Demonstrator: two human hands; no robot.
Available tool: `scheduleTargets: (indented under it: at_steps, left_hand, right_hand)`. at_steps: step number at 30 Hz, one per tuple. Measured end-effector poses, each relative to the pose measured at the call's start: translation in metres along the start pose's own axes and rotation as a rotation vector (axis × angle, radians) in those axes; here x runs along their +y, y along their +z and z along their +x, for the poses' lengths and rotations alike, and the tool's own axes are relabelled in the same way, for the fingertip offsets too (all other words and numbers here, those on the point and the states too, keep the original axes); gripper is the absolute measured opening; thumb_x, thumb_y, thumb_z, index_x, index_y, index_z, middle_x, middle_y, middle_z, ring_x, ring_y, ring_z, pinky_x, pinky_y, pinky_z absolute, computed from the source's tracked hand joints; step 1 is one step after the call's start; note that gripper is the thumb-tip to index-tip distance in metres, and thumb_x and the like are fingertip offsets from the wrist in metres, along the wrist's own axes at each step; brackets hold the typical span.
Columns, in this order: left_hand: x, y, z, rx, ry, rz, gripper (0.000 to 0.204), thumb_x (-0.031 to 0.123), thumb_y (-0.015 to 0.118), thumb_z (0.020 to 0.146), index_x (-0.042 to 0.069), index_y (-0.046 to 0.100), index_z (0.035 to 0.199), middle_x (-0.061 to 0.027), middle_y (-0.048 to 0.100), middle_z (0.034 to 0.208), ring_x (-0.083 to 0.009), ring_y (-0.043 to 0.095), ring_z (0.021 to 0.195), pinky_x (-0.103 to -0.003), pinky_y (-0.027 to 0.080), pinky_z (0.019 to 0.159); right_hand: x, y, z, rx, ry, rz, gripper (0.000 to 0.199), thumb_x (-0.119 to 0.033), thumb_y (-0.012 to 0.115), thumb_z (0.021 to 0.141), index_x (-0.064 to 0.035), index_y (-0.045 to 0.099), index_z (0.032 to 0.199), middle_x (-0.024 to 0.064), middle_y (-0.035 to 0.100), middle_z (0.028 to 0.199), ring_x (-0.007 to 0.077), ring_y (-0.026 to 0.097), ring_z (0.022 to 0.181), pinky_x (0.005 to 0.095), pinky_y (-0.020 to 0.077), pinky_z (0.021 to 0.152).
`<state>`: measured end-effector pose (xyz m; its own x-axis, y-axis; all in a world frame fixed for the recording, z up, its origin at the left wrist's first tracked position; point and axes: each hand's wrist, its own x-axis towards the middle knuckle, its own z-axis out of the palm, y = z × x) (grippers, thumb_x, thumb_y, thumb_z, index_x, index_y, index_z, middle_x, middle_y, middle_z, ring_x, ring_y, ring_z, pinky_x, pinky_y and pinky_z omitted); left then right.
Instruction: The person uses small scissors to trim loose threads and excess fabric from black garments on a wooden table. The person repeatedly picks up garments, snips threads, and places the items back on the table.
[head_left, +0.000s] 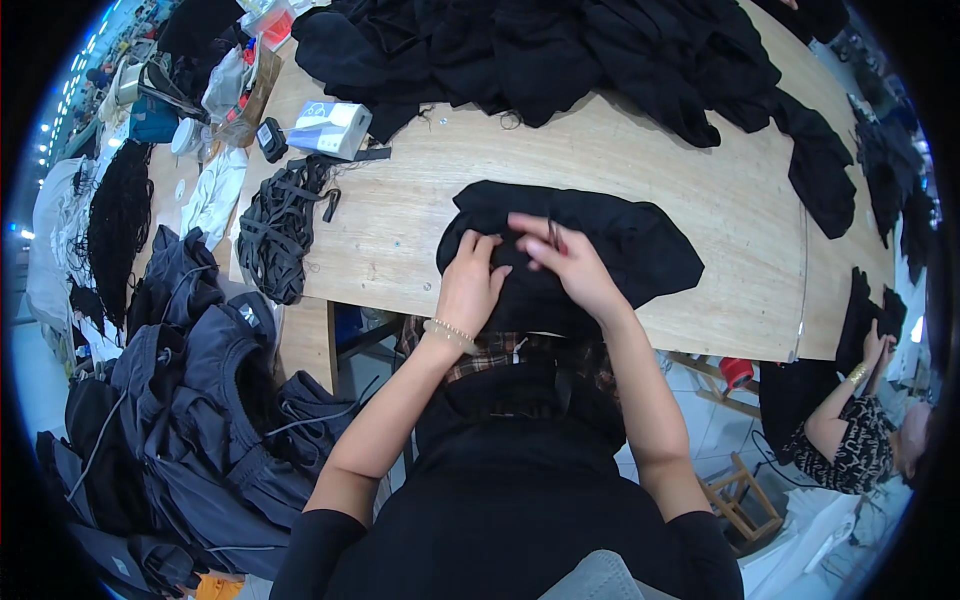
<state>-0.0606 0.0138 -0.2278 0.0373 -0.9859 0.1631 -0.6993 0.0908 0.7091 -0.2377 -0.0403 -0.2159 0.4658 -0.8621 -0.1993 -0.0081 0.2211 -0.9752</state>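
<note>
A black cloth garment lies bunched at the table's near edge, in front of my body. My left hand, with beaded bracelets at its wrist, rests on the garment's left part, its fingers bent and gripping the cloth. Over the middle of the garment is my right hand, its fingers slightly blurred. A small dark tool with a touch of red sticks up from that hand; it looks like thread snips, but most of it is hidden.
Piled black garments cover the table's far side. To the left are coiled grey straps, a white-and-blue box and a small black device. Dark grey garments heap up at lower left. Another person works at the right.
</note>
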Motion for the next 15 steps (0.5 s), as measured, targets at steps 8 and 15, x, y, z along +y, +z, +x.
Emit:
scheduleTargets:
  at_steps: [8,15]
  left_hand:
    - [0.004,0.015,0.001,0.133,-0.094,0.178,0.022,0.024,0.075,0.082,0.007,0.07,0.095,-0.009,0.065,0.089,-0.0304,0.066,0.076,-0.04,0.051,0.065]
    - [-0.008,0.008,0.0,0.137,-0.068,0.001,0.009,0.01,0.061,0.094,0.005,0.067,0.091,-0.0113,0.069,0.076,-0.0284,0.069,0.071,-0.039,0.052,0.059]
  right_hand:
    - [-0.001,-0.009,0.017,0.004,0.127,0.019,0.051,-0.01,0.051,0.099,-0.0065,0.041,0.149,0.0071,0.065,0.106,0.012,0.064,0.093,0.023,0.054,0.06]
    - [-0.001,-0.007,0.014,0.084,0.056,0.101,0.043,-0.012,0.051,0.1,-0.0034,0.05,0.142,0.0094,0.064,0.121,0.0141,0.066,0.095,0.0233,0.0551,0.063]
